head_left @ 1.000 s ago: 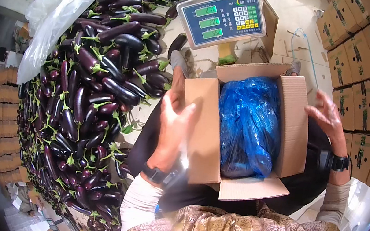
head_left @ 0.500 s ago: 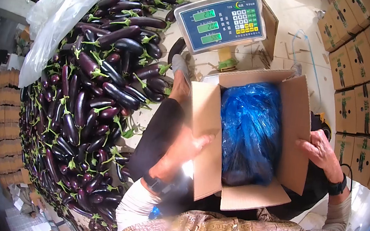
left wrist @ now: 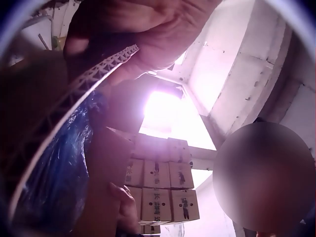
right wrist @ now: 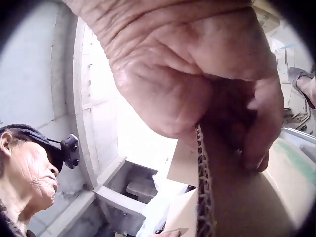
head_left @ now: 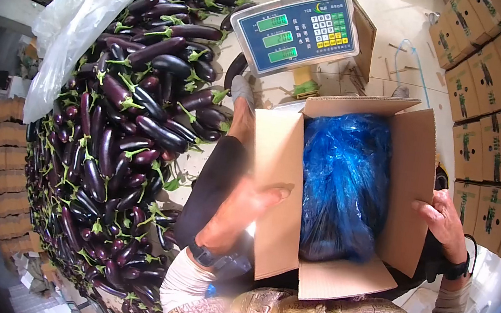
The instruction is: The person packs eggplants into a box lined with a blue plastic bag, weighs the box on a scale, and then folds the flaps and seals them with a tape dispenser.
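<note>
An open cardboard box (head_left: 409,191) stands before the person, its flaps spread outward. Blue plastic bag film (head_left: 344,170) fills it, with something dark showing through near the front. The left hand (head_left: 232,215) grips the left flap, thumb on the inner face; in the left wrist view the flap's corrugated edge runs under that hand (left wrist: 158,34). On the opposite side the right hand (head_left: 448,229) holds the right flap. The right wrist view has this flap's edge between the thumb and fingers of the right hand (right wrist: 192,69). A scale display (head_left: 297,32) beyond the box shows zeros at top and bottom.
A large heap of eggplants (head_left: 112,137) covers the floor at left, partly under clear plastic sheeting (head_left: 80,24). Printed cartons (head_left: 495,146) are stacked at right. Flattened-looking cardboard stacks (head_left: 1,153) stand at far left. A foot (head_left: 243,94) is beside the scale.
Both hands came in from beside the box and took hold of its side flaps. The box shifted slightly right and toward the person. The display's top figure fell to zero.
</note>
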Demonstrator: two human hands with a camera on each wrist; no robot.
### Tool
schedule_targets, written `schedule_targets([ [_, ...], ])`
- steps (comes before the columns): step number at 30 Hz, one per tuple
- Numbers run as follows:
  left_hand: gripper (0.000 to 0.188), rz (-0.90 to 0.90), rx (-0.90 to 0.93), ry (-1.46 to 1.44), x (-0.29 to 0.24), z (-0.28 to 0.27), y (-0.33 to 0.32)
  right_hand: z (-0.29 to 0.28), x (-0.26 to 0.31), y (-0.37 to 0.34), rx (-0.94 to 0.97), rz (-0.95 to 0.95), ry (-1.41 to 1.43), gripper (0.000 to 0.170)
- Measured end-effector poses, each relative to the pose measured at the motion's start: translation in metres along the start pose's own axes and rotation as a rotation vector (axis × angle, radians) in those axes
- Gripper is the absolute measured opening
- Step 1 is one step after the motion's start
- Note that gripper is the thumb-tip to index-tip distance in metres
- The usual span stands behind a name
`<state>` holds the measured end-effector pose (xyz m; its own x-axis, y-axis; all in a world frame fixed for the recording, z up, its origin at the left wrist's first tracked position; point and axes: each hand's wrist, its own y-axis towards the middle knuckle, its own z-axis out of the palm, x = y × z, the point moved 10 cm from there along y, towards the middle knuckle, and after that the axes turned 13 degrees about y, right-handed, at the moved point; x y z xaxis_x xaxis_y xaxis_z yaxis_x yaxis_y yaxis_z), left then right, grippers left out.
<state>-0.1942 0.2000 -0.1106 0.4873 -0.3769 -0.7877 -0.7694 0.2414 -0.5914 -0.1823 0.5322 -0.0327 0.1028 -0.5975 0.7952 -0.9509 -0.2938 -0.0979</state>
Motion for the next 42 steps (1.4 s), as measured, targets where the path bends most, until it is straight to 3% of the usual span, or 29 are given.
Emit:
schedule_targets([
  [1,0.034,-0.004,0.011,0.047,0.001,0.002,0.002,-0.002,0.004,0.003,-0.001,-0.001,0.002,0.018],
  [3,0.032,-0.006,-0.012,0.06,0.001,0.001,0.003,0.011,-0.023,0.003,0.14,0.356,0.153,0.016],
  [7,0.029,0.026,-0.024,0.033,0.013,-0.002,0.014,0.017,-0.047,-0.006,0.23,0.355,-0.015,0.019],
  [9,0.031,0.011,-0.077,-0.051,0.018,-0.006,0.012,0.018,-0.032,-0.015,0.113,-0.236,-0.305,0.024],
  [11,0.024,0.057,-0.141,-0.147,0.013,-0.007,0.016,0.024,-0.04,-0.007,0.174,-0.176,-0.294,0.028],
  [13,0.023,0.012,-0.115,-0.06,0.018,-0.01,0.025,0.024,-0.026,0.002,0.111,-0.193,-0.192,0.031],
  [15,0.027,0.035,-0.169,-0.005,0.014,-0.018,0.025,0.028,-0.018,0.011,0.122,-0.258,-0.286,0.029],
  [17,0.033,0.068,-0.225,0.048,0.01,-0.025,0.031,0.038,-0.055,0.014,0.27,0.514,0.124,0.03],
  [18,0.04,0.316,-0.514,0.268,-0.018,-0.048,0.025,0.015,-0.032,0.029,0.106,0.327,-0.184,0.033],
  [19,0.048,0.568,-0.801,0.482,-0.045,-0.056,0.005,0.0,0.001,0.027,-0.084,0.147,-0.204,0.034],
  [21,0.056,0.568,-0.81,0.532,-0.091,-0.052,-0.012,-0.013,0.064,0.021,-0.362,-0.191,-0.427,0.038],
  [22,0.055,0.673,-0.85,0.683,-0.111,-0.045,-0.017,-0.012,0.073,0.022,-0.359,-0.186,-0.429,0.038],
  [24,0.056,0.893,-0.913,0.947,-0.148,-0.026,-0.016,0.015,0.083,0.034,-0.056,-0.198,-0.391,0.047],
  [25,0.057,0.988,-0.944,1.048,-0.165,-0.013,-0.015,0.023,0.079,0.038,-0.059,-0.198,-0.394,0.047],
  [27,0.058,1.131,-0.829,1.161,-0.179,0.008,0.009,0.092,0.056,0.046,0.269,-0.296,-0.343,0.052],
  [29,0.055,1.016,-0.59,1.266,-0.163,0.021,0.057,0.149,0.033,0.047,0.531,-0.245,-0.348,0.058],
  [31,0.045,1.012,-0.574,1.276,-0.162,0.027,0.057,0.171,0.02,0.052,0.534,-0.225,-0.41,0.06],
  [34,0.026,0.85,-0.423,1.223,-0.159,0.025,0.064,0.176,0.006,0.071,0.562,-0.168,-0.473,0.063],
  [35,0.026,0.845,-0.427,1.22,-0.155,0.025,0.065,0.176,-0.001,0.079,0.584,-0.136,-0.472,0.065],
  [37,0.025,0.888,-0.175,1.251,-0.133,0.048,0.07,0.177,-0.011,0.085,0.58,-0.148,-0.498,0.062],
  [39,0.025,0.831,-0.1,1.289,-0.099,0.068,0.071,0.168,0.011,0.084,0.539,-0.226,-0.472,0.06],
  [40,0.026,0.912,-0.222,1.261,-0.093,0.068,0.064,0.161,0.014,0.079,0.544,-0.123,-0.425,0.058],
  [41,0.026,0.993,-0.352,1.224,-0.094,0.067,0.055,0.149,0.022,0.071,0.425,-0.264,-0.376,0.054],
  [42,0.03,0.935,-0.298,1.212,-0.088,0.07,0.061,0.141,0.03,0.069,0.427,-0.215,-0.376,0.047],
])
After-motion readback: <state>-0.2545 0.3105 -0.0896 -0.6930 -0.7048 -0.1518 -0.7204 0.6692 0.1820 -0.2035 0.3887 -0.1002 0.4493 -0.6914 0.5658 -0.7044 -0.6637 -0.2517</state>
